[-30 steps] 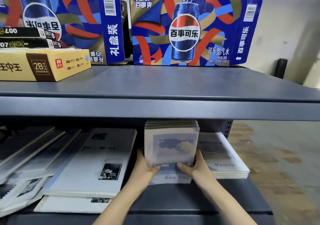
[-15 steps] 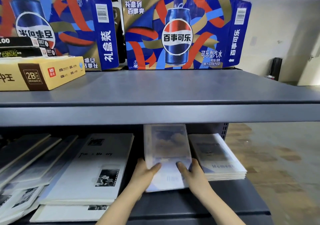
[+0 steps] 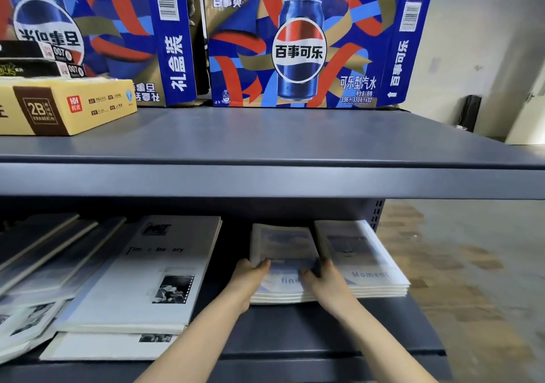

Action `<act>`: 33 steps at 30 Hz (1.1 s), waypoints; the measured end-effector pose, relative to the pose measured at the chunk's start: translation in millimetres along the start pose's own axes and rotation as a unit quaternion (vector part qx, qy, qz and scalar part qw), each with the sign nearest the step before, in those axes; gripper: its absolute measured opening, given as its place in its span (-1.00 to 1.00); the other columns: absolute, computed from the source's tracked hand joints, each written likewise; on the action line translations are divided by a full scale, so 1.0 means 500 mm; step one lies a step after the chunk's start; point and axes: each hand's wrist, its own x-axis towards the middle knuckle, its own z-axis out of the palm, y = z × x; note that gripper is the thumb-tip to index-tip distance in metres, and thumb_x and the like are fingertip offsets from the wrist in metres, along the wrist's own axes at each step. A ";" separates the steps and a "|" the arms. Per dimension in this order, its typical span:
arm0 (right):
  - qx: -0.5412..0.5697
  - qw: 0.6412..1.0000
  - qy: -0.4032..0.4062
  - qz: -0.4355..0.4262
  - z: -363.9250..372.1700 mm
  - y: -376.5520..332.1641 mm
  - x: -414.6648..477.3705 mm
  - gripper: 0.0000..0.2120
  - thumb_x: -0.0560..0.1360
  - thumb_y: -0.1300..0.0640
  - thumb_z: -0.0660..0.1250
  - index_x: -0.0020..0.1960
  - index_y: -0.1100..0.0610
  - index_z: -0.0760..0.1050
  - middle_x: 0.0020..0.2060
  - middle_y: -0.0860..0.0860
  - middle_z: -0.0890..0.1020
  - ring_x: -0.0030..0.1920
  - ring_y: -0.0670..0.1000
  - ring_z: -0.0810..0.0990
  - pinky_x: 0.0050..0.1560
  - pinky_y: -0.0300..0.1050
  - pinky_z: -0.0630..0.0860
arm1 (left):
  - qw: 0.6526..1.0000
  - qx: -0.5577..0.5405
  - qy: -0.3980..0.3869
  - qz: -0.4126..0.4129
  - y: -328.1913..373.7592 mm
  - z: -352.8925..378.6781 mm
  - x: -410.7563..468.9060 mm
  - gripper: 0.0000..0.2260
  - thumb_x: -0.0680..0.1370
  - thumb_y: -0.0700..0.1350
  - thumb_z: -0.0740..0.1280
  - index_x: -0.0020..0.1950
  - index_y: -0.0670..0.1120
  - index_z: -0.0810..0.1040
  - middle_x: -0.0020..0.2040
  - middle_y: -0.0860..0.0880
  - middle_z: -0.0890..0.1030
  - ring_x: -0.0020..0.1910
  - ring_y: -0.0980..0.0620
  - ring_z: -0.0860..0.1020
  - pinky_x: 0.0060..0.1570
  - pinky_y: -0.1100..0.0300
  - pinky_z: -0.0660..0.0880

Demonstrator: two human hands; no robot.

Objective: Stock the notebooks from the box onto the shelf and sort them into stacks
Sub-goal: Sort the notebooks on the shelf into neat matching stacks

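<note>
Both hands on the "fine" notebook stack [image 3: 283, 245]: left hand [image 3: 249, 278] grips its near-left corner, thumb on the cover; right hand [image 3: 326, 279] grips the near-right edge, thumb on top, fingers down in the gap beside the "Moment" stack [image 3: 364, 254]. The "fine" stack lies flat on the lower shelf [image 3: 295, 334] - just beside "Moment", apart from the larger "Time Memory" stack [image 3: 147, 273] to the left. Upper shelf [image 3: 265, 137] carries 2 Pepsi cartons [image 3: 300, 46] and a yellow 2B box [image 3: 59, 106].
</note>
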 end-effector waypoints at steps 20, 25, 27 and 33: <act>-0.313 0.944 0.103 0.013 -0.137 0.113 0.024 -0.64 0.39 -0.33 0.19 -0.08 -0.06 0.46 0.08 -0.06 0.51 0.21 0.13 0.42 0.18 0.06 0.34 | 0.996 0.077 0.027 0.029 0.011 0.041 0.031 -0.65 0.55 -0.05 0.31 0.23 -0.24 0.45 0.17 -0.18 0.54 0.15 -0.14 0.52 0.06 0.17 0.43; -0.244 0.960 0.136 0.008 -0.163 0.117 0.030 -0.66 0.38 -0.26 0.18 -0.28 0.01 0.42 -0.17 -0.06 0.48 0.05 0.14 0.50 -0.13 -0.08 0.35 | 0.992 0.106 0.044 0.042 0.010 0.055 0.029 -0.65 0.55 -0.04 0.30 0.20 -0.27 0.44 0.15 -0.19 0.54 0.15 -0.16 0.51 0.02 0.18 0.41; -0.205 0.968 0.142 0.015 -0.174 0.126 0.031 -0.70 0.38 -0.19 0.26 -0.26 0.04 0.43 -0.14 0.02 0.49 0.06 0.19 0.50 -0.17 -0.06 0.37 | 0.991 0.115 0.057 0.047 0.003 0.061 0.028 -0.64 0.56 -0.02 0.29 0.19 -0.27 0.45 0.14 -0.20 0.55 0.13 -0.17 0.52 0.06 0.14 0.44; -0.123 0.985 0.110 0.041 -0.182 0.144 0.029 -0.67 0.40 -0.08 0.39 -0.27 0.05 0.27 -0.04 0.12 0.42 0.07 0.25 0.46 -0.02 0.04 0.44 | 0.931 0.326 0.142 0.081 0.007 0.074 0.007 -0.50 0.58 0.05 0.21 0.37 -0.27 0.30 0.32 -0.24 0.40 0.28 -0.19 0.37 0.28 0.04 0.30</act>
